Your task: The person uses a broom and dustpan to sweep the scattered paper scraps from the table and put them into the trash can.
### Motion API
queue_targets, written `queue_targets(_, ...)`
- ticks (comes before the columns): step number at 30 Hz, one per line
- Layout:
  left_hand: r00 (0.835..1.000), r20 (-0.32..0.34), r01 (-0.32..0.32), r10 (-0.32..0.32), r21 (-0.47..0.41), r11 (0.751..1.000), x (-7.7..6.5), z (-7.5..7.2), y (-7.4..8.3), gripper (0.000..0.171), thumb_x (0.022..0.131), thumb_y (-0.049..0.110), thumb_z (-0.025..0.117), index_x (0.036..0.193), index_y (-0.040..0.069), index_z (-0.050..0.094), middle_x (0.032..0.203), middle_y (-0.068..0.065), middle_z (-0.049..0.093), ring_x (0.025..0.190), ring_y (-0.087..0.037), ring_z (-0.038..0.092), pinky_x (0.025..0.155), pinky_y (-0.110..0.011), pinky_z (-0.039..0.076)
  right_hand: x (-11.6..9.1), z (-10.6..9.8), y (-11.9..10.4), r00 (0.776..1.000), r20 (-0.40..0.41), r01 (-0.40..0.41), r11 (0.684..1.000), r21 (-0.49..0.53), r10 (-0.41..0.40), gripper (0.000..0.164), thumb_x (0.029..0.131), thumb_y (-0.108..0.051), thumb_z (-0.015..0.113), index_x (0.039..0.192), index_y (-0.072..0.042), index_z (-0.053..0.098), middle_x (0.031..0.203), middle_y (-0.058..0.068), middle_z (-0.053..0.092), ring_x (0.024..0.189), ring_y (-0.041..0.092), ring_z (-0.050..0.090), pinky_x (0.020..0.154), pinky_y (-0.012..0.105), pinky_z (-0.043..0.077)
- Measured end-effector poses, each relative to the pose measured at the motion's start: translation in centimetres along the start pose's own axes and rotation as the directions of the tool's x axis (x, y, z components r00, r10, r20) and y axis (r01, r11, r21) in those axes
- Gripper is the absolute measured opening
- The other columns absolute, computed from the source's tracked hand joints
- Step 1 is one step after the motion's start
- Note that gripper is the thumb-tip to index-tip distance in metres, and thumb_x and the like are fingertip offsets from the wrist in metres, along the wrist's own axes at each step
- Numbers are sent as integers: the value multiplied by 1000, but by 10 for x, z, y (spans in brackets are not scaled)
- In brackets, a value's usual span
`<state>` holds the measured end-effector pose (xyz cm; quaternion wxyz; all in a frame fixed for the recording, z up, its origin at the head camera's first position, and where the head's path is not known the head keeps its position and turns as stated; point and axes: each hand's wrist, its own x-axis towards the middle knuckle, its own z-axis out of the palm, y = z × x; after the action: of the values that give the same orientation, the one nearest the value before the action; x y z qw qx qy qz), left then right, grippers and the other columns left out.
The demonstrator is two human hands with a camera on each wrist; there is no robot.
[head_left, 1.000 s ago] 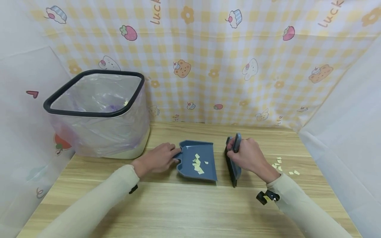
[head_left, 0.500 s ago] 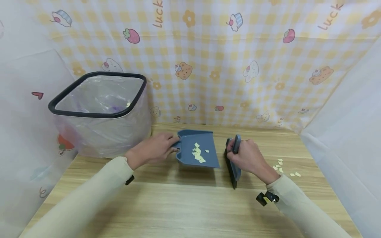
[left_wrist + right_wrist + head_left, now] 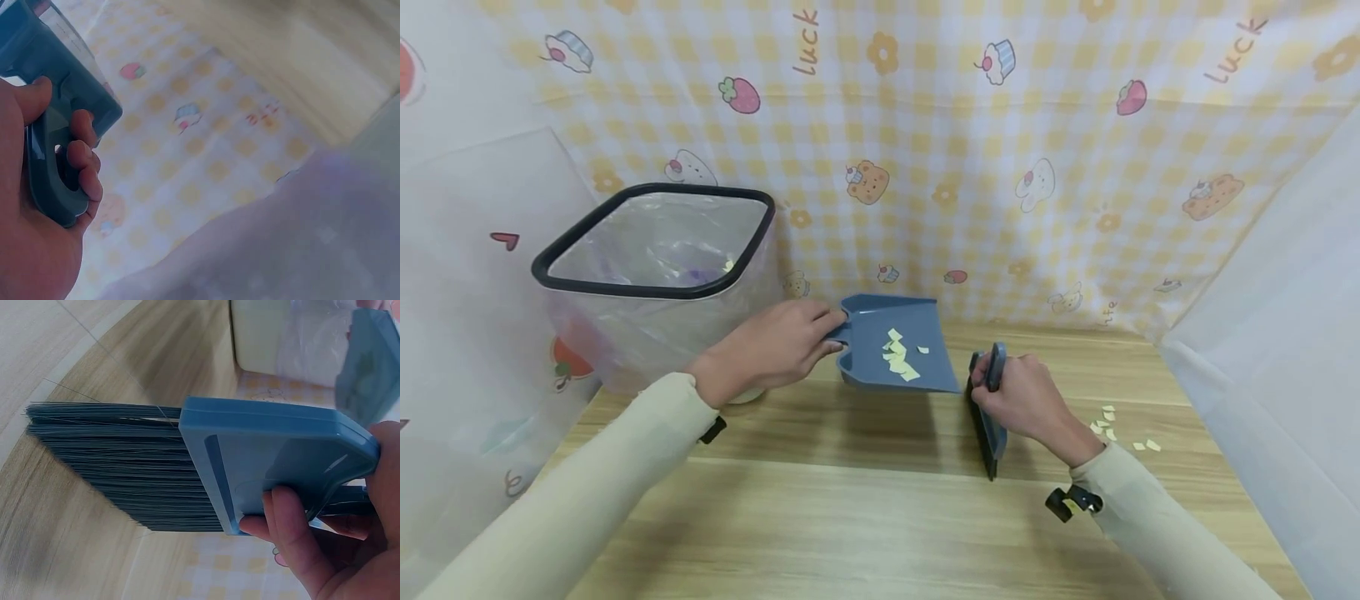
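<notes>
The dustpan [image 3: 895, 354] hangs lifted off the worktop [image 3: 865, 508], level, with pale paper scraps [image 3: 898, 360] lying in its tray. The left hand [image 3: 771, 350] grasps its handle at the pan's 9 o'clock side; in the left wrist view the fingers [image 3: 84, 159] curl through the handle loop and the thumb lies on top, a clenched grip on the dustpan [image 3: 53, 119]. At 3 o'clock of the pan, just beside it, the right hand [image 3: 1026, 400] clasps the brush [image 3: 988, 408], bristles [image 3: 119, 465] down on the wood. More scraps [image 3: 1116, 425] lie on the worktop at 3 o'clock of that hand. At 9 o'clock of the pan stands a bin [image 3: 655, 275] lined with clear plastic
</notes>
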<state>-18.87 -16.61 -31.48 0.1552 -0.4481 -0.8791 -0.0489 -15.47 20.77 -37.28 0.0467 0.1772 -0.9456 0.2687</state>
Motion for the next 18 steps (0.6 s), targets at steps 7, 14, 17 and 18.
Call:
queue_targets(7,999,-43,-7,9,39,999,3,-32,-3,34,109,22,70,127,-7,69,104,-17,68,89,-34,65,84,-49,59,-2,-1,0,1000,0,-12,1000,22,12,4,91,-10,70,93,-9,74,62,-7,62,48,9,52,50,29,44)
queue_targets(14,996,16,92,-92,26,995,3,-55,-9,40,112,25,65,137,-7,67,119,-21,70,102,-37,69,96,-53,57,-3,-2,0,1000,-4,-5,1000,12,5,5,92,-10,69,94,-10,74,60,-7,60,47,8,51,50,29,44)
queue_targets(17,991,37,127,-128,20,992,3,-62,-10,42,113,25,62,141,-7,66,127,-23,71,112,-40,69,102,-56,56,-2,-2,0,1000,-1,0,1000,14,0,6,93,-9,69,93,-10,74,59,-7,60,46,8,51,49,29,44)
queue_targets(18,990,37,132,-133,17,991,3,-65,-10,42,114,24,62,142,-6,65,128,-23,71,113,-40,69,102,-57,56,-2,-2,0,1000,-1,2,1000,15,-2,6,93,-9,69,93,-10,74,60,-7,60,46,8,51,49,29,44)
